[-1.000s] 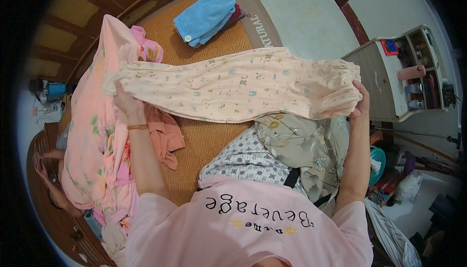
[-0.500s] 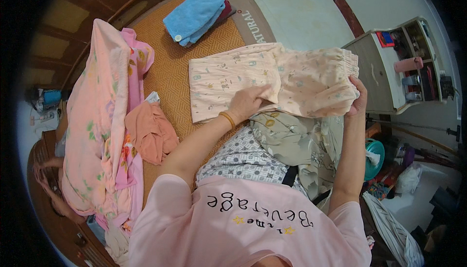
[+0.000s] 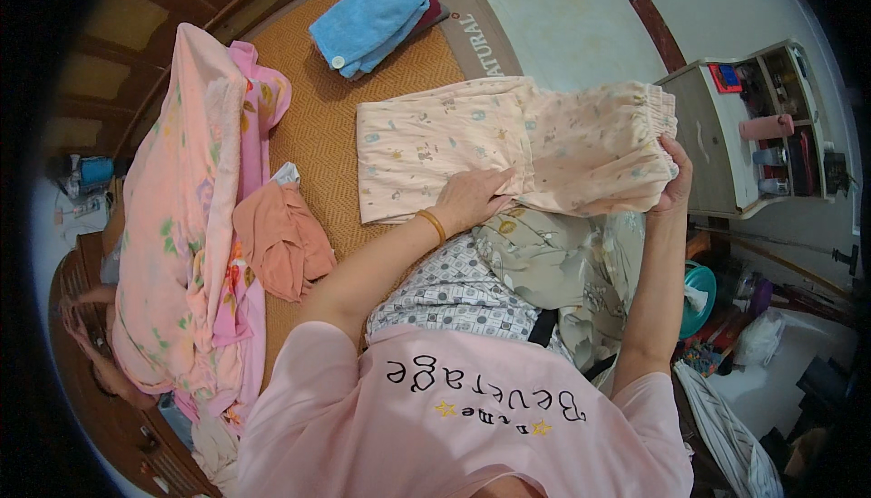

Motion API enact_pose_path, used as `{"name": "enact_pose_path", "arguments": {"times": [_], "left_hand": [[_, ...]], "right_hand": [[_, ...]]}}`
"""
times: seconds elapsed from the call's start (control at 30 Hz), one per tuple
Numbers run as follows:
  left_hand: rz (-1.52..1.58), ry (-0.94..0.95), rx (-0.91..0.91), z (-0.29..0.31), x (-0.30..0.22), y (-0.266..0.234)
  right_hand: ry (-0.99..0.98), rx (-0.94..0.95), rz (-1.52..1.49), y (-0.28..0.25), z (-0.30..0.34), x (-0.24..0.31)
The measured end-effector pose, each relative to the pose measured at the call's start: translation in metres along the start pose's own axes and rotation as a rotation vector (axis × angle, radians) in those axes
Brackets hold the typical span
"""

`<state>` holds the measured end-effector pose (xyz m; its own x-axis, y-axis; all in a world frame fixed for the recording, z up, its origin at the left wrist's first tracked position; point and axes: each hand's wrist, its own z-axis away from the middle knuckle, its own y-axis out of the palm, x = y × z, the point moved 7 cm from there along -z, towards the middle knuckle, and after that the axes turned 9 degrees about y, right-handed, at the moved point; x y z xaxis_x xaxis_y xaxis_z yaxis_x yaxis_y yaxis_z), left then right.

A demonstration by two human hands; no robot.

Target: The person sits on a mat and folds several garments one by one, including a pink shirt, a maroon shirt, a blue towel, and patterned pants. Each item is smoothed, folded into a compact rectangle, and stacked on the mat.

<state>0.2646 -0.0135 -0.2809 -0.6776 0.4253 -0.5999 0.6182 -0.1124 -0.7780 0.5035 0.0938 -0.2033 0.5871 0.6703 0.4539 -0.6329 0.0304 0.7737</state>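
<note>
Pale peach trousers [image 3: 435, 135] with a small animal print and a gathered elastic waist lie folded across the mat and over my lap. My right hand [image 3: 673, 174] grips the waistband end at the right, its thumb on top and the other fingers partly hidden. On the near edge, by the leg hem, my left hand [image 3: 474, 199] pinches the cloth, which creases around its fingertips. Beneath the trousers are a grey-green floral cloth [image 3: 535, 258] and a white cloth with a grey geometric pattern [image 3: 454, 289].
A folded blue towel [image 3: 372, 17] sits on darker cloth at the far end of the woven mat [image 3: 318, 135]. Left of me lie a salmon garment [image 3: 283, 242] and a pink floral blanket [image 3: 177, 217]. Another person's arm [image 3: 113, 366] shows at far left. A cabinet [image 3: 712, 140] stands right.
My left hand has shifted slightly right along the near edge, and the raised hem there now lies flatter. The right hand still holds the waistband. The whole view has shifted slightly.
</note>
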Motion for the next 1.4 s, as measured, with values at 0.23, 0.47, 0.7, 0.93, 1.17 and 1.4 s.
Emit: {"name": "enact_pose_path", "arguments": {"times": [0.23,0.47,0.7,0.93,1.17,1.4], "left_hand": [[0.092,-0.247,-0.544,0.056,0.034,-0.058],[-0.450,-0.800,-0.787,0.141,0.115,-0.112],[0.298,-0.950,-0.576,0.140,0.172,-0.090],[1.027,-0.796,-0.650,0.117,0.161,-0.091],[1.241,-0.606,-0.891,0.108,0.119,-0.139],[0.929,-0.537,-1.035,0.086,0.081,-0.172]], "right_hand": [[-0.101,-0.036,0.414,0.060,0.007,-0.011],[0.055,0.074,1.387,0.127,-0.069,-0.138],[0.156,0.093,1.898,0.102,-0.096,-0.201],[0.063,-0.041,1.690,0.065,-0.125,-0.171],[0.103,0.313,1.271,0.094,-0.148,-0.253],[0.366,0.273,1.022,0.112,-0.120,-0.246]]}}
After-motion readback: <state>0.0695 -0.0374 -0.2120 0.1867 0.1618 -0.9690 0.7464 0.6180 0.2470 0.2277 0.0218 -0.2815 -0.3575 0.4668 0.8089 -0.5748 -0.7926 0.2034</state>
